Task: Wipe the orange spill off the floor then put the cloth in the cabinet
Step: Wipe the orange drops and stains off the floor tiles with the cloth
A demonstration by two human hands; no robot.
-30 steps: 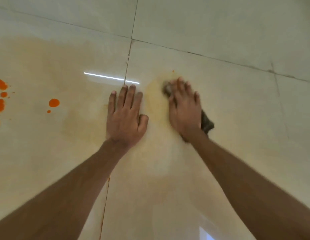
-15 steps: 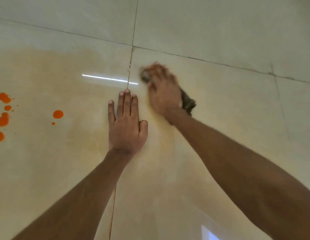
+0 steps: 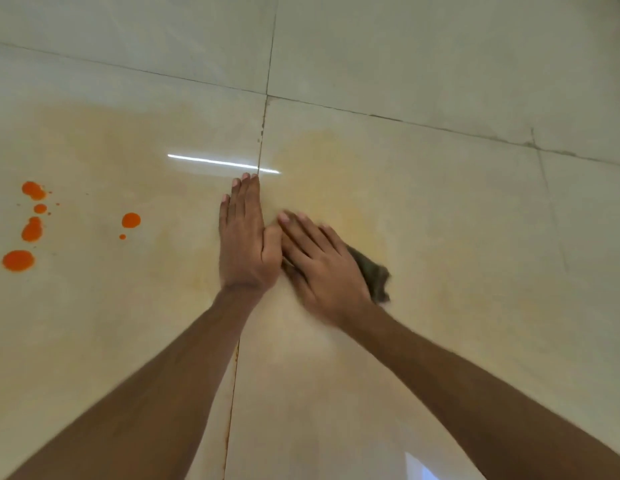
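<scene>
My right hand (image 3: 320, 263) presses a dark grey cloth (image 3: 370, 275) flat against the pale floor tile; only the cloth's right end shows from under the palm. My left hand (image 3: 246, 237) lies flat on the floor just left of it, fingers together, holding nothing, its thumb touching my right fingers. Bright orange drops (image 3: 131, 220) and larger blots (image 3: 19, 260) sit on the tile at the far left. A faint yellowish smear (image 3: 322, 161) covers the tile beyond and around both hands.
Glossy cream floor tiles (image 3: 440, 64) with dark grout lines fill the view; one grout line (image 3: 263, 133) runs down between my arms. A bright strip of reflected light (image 3: 221, 163) lies just beyond my left fingertips. No cabinet is in view.
My right hand has dragged the cloth back toward me and rightward from the far grout crossing. It now lies against my left hand, which has stayed planted.
</scene>
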